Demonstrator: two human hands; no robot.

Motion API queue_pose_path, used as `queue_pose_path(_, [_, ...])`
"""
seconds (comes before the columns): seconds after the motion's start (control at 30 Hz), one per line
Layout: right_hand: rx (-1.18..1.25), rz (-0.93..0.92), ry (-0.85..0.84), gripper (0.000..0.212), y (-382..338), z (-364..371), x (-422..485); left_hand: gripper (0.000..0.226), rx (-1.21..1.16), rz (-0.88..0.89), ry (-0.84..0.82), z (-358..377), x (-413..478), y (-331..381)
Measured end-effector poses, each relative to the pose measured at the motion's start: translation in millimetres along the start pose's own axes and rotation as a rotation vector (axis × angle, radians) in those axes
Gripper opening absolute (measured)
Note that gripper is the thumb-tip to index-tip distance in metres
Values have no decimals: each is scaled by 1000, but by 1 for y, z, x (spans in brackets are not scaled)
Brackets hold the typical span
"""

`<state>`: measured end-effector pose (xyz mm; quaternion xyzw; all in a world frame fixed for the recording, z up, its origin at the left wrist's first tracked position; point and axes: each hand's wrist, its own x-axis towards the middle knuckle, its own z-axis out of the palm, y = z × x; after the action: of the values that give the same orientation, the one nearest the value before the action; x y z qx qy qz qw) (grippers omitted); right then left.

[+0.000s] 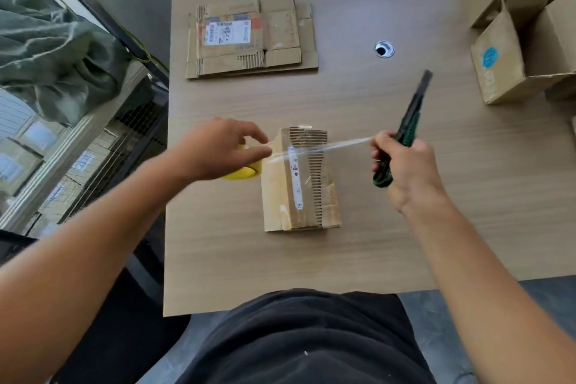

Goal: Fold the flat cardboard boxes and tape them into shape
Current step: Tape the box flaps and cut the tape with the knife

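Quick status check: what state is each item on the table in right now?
Box: folded up, partly taped.
Tape strip: pulled out across the box, uncut.
Tape roll: gripped by left hand.
Utility knife: gripped by right hand, pointing away.
Flat cardboard stack: unfolded.
Assembled boxes: standing at right.
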<state>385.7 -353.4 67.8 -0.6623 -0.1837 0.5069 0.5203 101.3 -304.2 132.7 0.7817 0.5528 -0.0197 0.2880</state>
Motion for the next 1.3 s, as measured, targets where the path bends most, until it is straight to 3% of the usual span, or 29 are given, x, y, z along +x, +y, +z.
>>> queue_pose_path(0.1, [-74,33,-51,10,10,9,28,20,116,-7,-101,-16,29,-21])
queue_pose_path(0.3, [-151,243,14,7,51,44,74,18,256,-24,-156,18,105,-53])
queue_pose_path(0.47, [-140,393,-26,8,77,59,94,17,44,-167,-175,52,118,-76])
queue_pose_path(0.67, [-273,434,-186,13,82,66,101,34,-224,-271,-92,81,118,-82])
queue_pose_path(0.77, [-438,330,-217,14,76,65,100,35,-293,-314,-93,82,118,-83])
queue_pose_path(0.87, [-736,-41,-122,23,55,60,97,36,-255,-323,-93,86,118,-81])
queue_pose_path(0.97, [-855,-303,-279,24,34,72,69,36,-205,-342,-58,89,118,-75])
queue_pose_path(1.1, [-1221,-215,-608,37,50,94,30,22,-225,-340,-71,88,114,-66])
queue_pose_path(1.17, [-1289,-198,-600,50,59,98,18,14,-265,-358,-82,85,109,-66])
queue_pose_path(1.3, [-1335,-207,-523,55,66,107,13,29,-328,-350,-80,89,91,-73])
